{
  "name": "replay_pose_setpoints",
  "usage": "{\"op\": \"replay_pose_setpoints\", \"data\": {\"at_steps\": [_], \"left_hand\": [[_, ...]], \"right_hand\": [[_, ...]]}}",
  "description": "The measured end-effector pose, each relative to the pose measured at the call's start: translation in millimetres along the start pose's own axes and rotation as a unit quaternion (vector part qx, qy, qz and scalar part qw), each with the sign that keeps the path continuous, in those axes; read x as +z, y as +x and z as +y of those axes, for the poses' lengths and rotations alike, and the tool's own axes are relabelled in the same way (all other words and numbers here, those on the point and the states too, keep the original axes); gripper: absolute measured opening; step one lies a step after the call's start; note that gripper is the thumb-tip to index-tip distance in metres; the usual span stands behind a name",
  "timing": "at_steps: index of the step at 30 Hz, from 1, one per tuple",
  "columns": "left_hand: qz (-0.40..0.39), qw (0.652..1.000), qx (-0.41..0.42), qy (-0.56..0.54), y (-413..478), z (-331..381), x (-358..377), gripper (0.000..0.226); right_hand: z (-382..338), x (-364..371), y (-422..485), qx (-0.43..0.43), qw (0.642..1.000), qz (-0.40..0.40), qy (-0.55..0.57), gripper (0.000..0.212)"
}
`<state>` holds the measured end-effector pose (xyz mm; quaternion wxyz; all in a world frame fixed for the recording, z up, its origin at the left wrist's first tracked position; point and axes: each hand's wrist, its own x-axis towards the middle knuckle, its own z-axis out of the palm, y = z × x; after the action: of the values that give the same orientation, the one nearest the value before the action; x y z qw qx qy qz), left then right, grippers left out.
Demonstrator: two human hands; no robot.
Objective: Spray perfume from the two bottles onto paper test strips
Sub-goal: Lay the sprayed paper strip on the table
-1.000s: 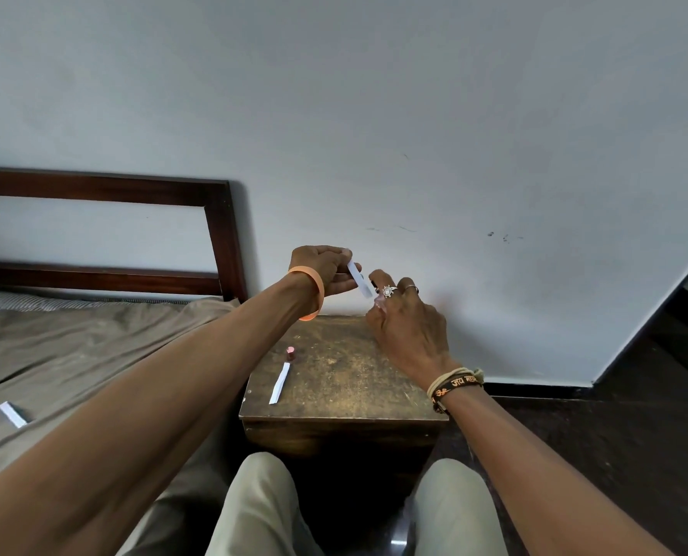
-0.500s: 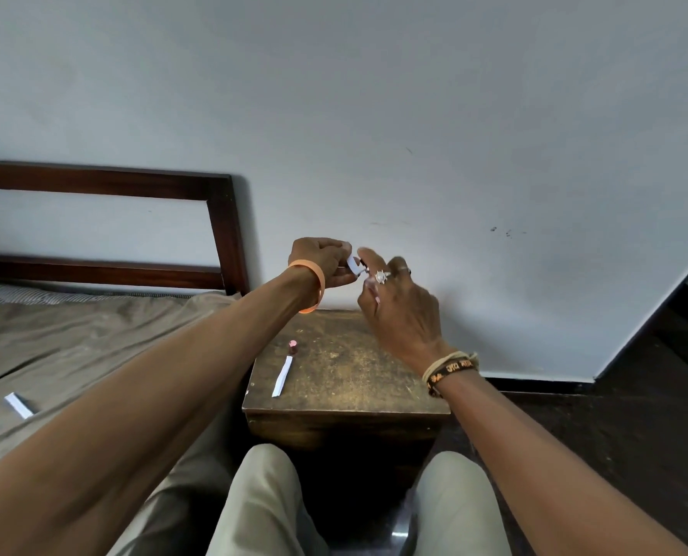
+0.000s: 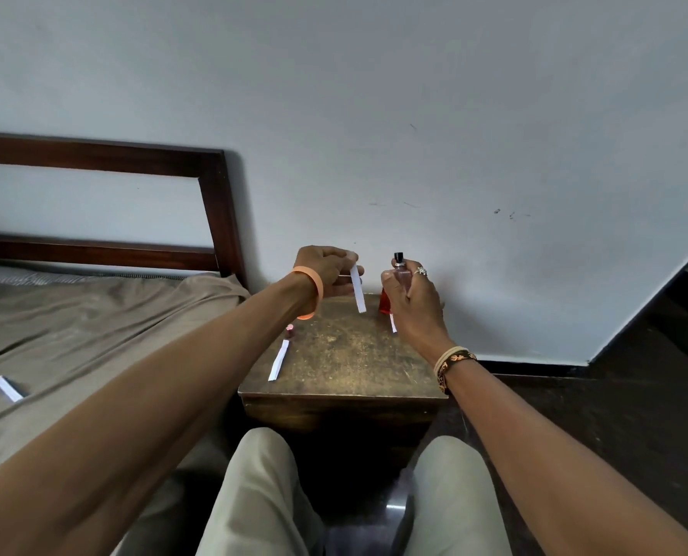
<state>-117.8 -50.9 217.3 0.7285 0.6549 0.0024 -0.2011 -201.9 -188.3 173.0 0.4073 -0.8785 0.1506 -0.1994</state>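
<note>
My left hand [image 3: 326, 270] pinches a white paper strip [image 3: 357, 288] by its top end, so the strip hangs down over the small wooden table [image 3: 346, 363]. My right hand [image 3: 412, 302] grips a small clear pink perfume bottle [image 3: 400, 274] with a black spray top, held upright a short way right of the strip. A red bottle [image 3: 385, 305] stands on the table behind my right hand, partly hidden. Another strip [image 3: 279, 359] lies on the table's left side, by a small pink cap [image 3: 291, 331]. A further strip [image 3: 393, 323] shows under my right hand.
A bed with a brown sheet [image 3: 93, 335] and a dark wooden headboard [image 3: 218, 210] adjoins the table on the left; one paper strip [image 3: 7, 388] lies on the sheet. The wall [image 3: 414, 134] is right behind the table. My knees [image 3: 254, 495] are below it, with dark floor at right.
My hands were close together with the strip near the bottle top; they have drawn apart. The strip now hangs free and the pink bottle's spray top is in plain view.
</note>
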Motion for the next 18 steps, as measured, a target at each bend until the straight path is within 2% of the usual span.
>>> {"op": "replay_pose_setpoints", "data": {"at_steps": [2,5,8,10,14,18], "left_hand": [[-0.034,0.999,-0.009,0.011,3,-14,6,0.018],[-0.060,0.998,-0.030,0.004,8,-37,16,0.020],[-0.057,0.997,-0.055,-0.003,17,-59,20,0.014],[-0.054,0.996,-0.071,-0.004,25,-73,19,0.009],[-0.042,0.994,-0.105,-0.009,43,-102,18,0.019],[-0.034,0.991,-0.128,-0.016,63,-127,24,0.019]], "right_hand": [[11,6,2,-0.013,0.999,-0.020,-0.021,0.037],[24,12,4,0.007,0.998,-0.044,0.042,0.034],[44,19,4,0.050,0.994,-0.062,0.079,0.026],[60,27,7,0.062,0.994,-0.058,0.066,0.025],[84,44,13,0.109,0.988,-0.065,0.084,0.025],[108,60,21,0.139,0.986,-0.069,0.063,0.031]]}}
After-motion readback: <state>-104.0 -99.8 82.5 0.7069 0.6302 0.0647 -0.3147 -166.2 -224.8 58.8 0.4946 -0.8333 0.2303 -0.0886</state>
